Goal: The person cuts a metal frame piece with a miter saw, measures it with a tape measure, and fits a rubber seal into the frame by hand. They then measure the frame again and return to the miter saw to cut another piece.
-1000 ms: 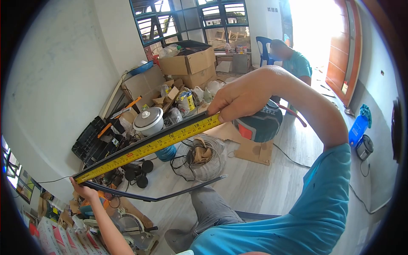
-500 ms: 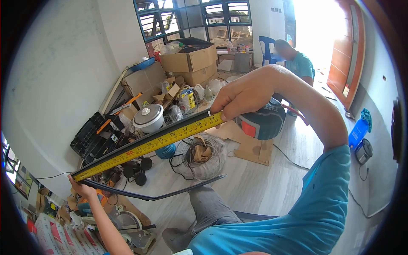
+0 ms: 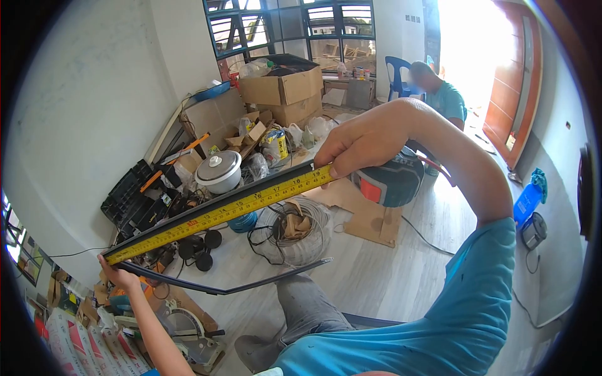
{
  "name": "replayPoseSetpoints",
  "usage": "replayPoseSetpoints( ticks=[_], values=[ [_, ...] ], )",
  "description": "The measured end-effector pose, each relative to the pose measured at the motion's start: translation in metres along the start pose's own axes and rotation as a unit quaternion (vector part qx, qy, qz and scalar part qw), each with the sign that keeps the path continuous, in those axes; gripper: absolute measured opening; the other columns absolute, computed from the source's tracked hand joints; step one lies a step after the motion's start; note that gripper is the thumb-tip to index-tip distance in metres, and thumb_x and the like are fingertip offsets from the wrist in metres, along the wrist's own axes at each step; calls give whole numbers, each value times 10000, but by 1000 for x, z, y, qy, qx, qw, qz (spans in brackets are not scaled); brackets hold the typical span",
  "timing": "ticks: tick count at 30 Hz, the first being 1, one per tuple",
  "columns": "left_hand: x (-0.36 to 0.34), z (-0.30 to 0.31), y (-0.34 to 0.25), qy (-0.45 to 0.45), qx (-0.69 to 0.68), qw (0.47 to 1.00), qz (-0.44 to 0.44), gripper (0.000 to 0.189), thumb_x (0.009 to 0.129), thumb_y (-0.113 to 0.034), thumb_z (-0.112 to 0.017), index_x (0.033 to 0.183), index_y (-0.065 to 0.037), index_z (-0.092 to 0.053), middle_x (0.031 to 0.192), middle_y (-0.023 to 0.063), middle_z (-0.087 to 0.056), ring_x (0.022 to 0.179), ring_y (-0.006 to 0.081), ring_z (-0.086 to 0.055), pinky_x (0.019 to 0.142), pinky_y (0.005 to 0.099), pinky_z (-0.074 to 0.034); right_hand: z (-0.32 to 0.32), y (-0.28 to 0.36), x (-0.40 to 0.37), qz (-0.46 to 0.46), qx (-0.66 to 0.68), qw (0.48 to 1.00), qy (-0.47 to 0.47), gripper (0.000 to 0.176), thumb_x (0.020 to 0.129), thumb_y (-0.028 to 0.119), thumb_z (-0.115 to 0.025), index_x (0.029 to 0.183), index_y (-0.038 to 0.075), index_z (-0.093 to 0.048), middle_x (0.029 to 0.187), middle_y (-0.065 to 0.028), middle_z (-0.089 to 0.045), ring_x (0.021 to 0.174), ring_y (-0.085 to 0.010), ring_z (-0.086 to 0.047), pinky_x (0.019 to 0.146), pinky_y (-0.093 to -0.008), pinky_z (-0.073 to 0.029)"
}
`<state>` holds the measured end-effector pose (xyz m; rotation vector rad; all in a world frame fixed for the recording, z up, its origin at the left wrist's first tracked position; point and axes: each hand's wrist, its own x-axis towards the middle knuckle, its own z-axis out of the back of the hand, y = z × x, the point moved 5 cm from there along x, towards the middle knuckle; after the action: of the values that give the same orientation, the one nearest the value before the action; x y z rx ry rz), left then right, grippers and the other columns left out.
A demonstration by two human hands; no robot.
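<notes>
A yellow tape measure (image 3: 216, 216) is stretched along a dark, narrow bar (image 3: 207, 199) in front of me. At the lower left, my left hand (image 3: 121, 274) pinches the tape's end against the bar's corner. From that corner a second dark length (image 3: 207, 289) runs off, bent partway along. My right hand (image 3: 362, 143) is closed at the other end, with thumb and fingers gripping the blade and bar near the 19 mark. Beneath that wrist is the black and red tape case (image 3: 390, 180), partly hidden by the hand.
Behind the bar lie a white pot (image 3: 218, 172), a cardboard box (image 3: 282, 88) and a cable coil (image 3: 291, 229). A miter saw (image 3: 188, 329) and stacked bags (image 3: 88, 348) sit lower left. Another person (image 3: 446, 100) crouches near the doorway, by a blue chair (image 3: 397, 75).
The view has shifted slightly. Both hands keep their grip, and the tape stays stretched along the bar at about the same mark.
</notes>
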<state>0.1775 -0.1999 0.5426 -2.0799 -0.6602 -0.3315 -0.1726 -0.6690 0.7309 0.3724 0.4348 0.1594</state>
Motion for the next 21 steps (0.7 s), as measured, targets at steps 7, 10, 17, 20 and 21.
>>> replayPoseSetpoints(
  ticks=[7,10,17,20,21],
  values=[
    [4,3,4,-10,9,1000,0,373,1010,-428,-344,967,-96,-510,874,22,-530,798,111,-528,712,289,-433,1,-4,5,5,9,1000,7,405,935,256,-425,1186,-41,-541,703,0,-485,584,-68,-444,505,-251,-392],
    [10,9,10,2,-13,1000,12,376,1005,-436,-358,965,-95,-513,880,27,-536,808,117,-530,727,292,-426,3,-3,4,8,16,1000,1,410,936,247,-426,1211,-37,-533,693,4,-477,572,-59,-439,487,-242,-386],
    [9,7,10,42,-16,999,9,431,993,-478,-366,995,-79,-528,915,28,-554,833,122,-531,748,297,-410,-2,-8,6,19,23,1000,7,377,944,228,-429,1207,4,-581,748,12,-543,608,-62,-467,539,-242,-408],
    [2,4,3,93,-22,995,28,466,992,-490,-355,1051,-66,-539,972,38,-579,847,130,-536,754,290,-408,-21,-18,15,112,74,991,16,338,949,224,-446,1163,34,-625,772,18,-570,663,-66,-481,610,-245,-414],
    [6,9,6,94,-21,995,23,478,992,-494,-352,1069,-62,-542,994,42,-585,852,132,-538,754,287,-408,-25,-20,18,147,97,984,16,325,950,223,-454,1147,43,-640,778,20,-577,682,-67,-484,634,-246,-413]
  ],
)
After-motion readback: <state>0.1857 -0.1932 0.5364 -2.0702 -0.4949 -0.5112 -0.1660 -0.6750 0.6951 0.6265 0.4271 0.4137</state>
